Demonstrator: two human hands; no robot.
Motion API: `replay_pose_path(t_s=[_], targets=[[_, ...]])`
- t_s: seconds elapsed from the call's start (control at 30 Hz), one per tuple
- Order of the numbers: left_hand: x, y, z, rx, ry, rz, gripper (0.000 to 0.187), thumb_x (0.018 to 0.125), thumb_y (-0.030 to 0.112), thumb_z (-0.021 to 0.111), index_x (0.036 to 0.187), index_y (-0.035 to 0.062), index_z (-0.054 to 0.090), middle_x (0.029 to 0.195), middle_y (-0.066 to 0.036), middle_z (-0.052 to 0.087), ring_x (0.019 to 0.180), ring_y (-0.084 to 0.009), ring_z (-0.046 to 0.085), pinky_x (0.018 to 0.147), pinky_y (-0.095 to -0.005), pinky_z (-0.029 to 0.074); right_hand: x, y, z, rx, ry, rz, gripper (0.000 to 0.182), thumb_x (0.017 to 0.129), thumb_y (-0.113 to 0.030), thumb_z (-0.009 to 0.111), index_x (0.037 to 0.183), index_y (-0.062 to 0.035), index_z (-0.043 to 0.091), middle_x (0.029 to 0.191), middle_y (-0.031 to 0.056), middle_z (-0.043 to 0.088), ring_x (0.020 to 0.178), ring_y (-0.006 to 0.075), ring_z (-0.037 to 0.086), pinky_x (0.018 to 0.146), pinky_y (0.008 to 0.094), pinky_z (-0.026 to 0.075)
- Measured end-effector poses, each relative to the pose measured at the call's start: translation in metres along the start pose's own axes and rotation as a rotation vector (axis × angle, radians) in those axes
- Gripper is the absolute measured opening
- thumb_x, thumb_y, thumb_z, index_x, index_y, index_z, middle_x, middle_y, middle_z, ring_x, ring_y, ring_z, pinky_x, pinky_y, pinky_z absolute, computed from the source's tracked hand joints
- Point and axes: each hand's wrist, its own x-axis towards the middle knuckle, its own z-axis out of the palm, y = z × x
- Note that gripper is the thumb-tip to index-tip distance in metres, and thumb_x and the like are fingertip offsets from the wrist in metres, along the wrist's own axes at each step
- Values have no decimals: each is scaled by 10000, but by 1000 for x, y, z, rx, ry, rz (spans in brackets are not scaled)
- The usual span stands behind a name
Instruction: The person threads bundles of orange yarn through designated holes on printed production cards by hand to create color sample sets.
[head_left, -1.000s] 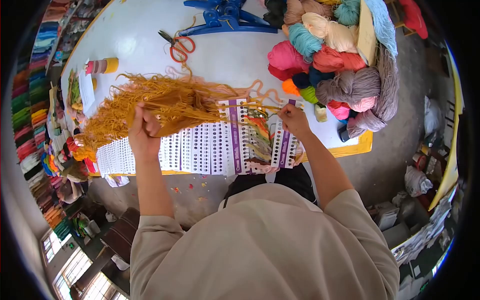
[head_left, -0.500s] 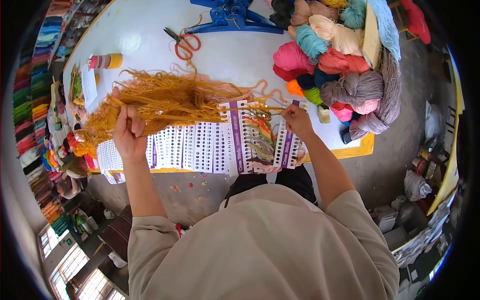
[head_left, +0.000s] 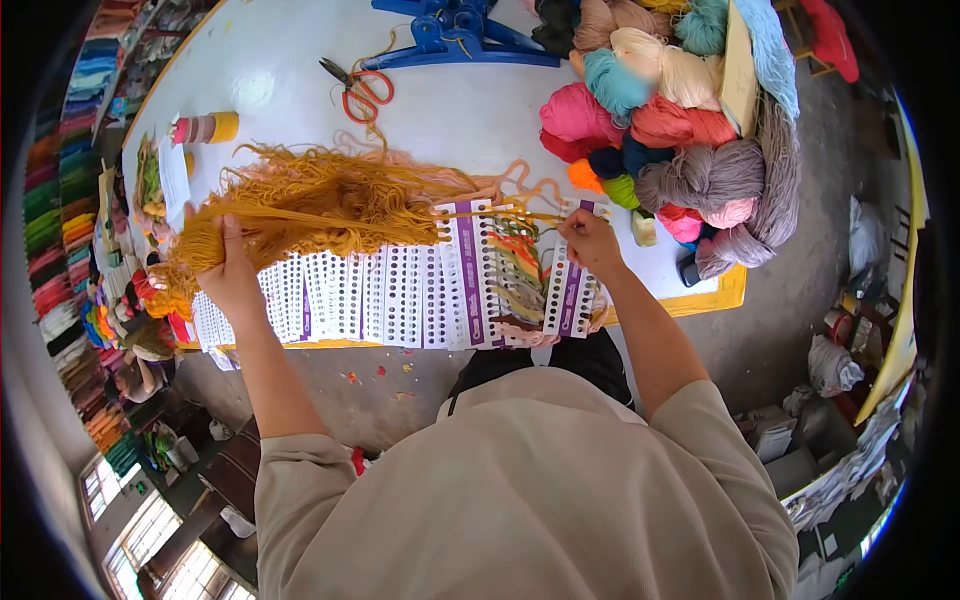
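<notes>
At the table's left, my left hand point(head_left: 230, 272) is closed around the end of a mustard-yellow yarn bundle point(head_left: 330, 190). Part of that yarn stretches rightward in a taut line, while the rest lies in a loose, frizzy heap. My right hand point(head_left: 592, 243) pinches the line's other end over a white punched card with a purple strip point(head_left: 569, 290). Between the hands, the line crosses another purple-striped card point(head_left: 468, 275). Green, grey and orange threads point(head_left: 520, 275) run between these two cards. Further punched cards point(head_left: 350, 295) overlap in a row along the near edge.
Red-handled scissors point(head_left: 366, 97) lie beyond the yarn, near a blue plastic stand point(head_left: 455, 35). Many-coloured skeins point(head_left: 670, 130) pile up at the right. Small thread rolls point(head_left: 207, 128) and a white paper point(head_left: 175, 178) sit at the left. Shelves of coloured yarn point(head_left: 60, 200) line the far left.
My left hand has moved left and down and now grips a thicker part of the yarn, drawing a fuller band straight. My right hand stays almost in place at the card.
</notes>
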Motion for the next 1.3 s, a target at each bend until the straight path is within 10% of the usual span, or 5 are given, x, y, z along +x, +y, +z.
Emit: replay_pose_path(t_s=[0.2, 0.37, 0.6, 0.77, 1.3], targets=[[6, 2, -15, 267, -105, -126, 270, 985, 245, 555, 1029, 12, 684, 717, -55, 668, 722, -87, 594, 713, -207, 448, -2, -5, 0, -18, 10, 18, 173, 921, -199, 619, 869, -42, 566, 523, 39, 572, 402, 95, 491, 402, 257, 379], [-71, -45, 25, 40, -519, -787, 220, 946, 300, 593, 940, 94, 671, 721, -11, 653, 448, -71, 521, 385, -219, 371, 1, -1, 1, 1, 10, 45, 174, 912, -209, 628, 880, -47, 572, 573, 50, 603, 428, 114, 520, 425, 273, 403], [-184, -69, 86, 189, -839, -770, 189, 925, 152, 531, 975, 16, 653, 806, -68, 691, 502, -126, 579, 441, -267, 472, -51, -19, 27, -422, 405, -139, 343, 806, -224, 714, 1069, -100, 532, 883, 77, 657, 809, 294, 642, 681, 394, 499], [-207, -85, 99, 347, -942, -484, 224, 855, 252, 653, 898, 33, 647, 815, -192, 672, 743, -380, 651, 678, -437, 492, -76, -14, 52, -812, 617, -107, 843, 660, -253, 830, 1344, -83, 369, 1413, 156, 320, 1296, 387, 305, 1024, 544, 298], [-210, -89, 106, 256, -809, -531, 381, 809, 241, 711, 1014, -66, 617, 906, -245, 678, 860, -392, 650, 757, -412, 497, -47, 48, 1, -340, 329, -113, 278, 820, -174, 694, 999, -13, 556, 805, 138, 614, 747, 287, 600, 702, 389, 481]])
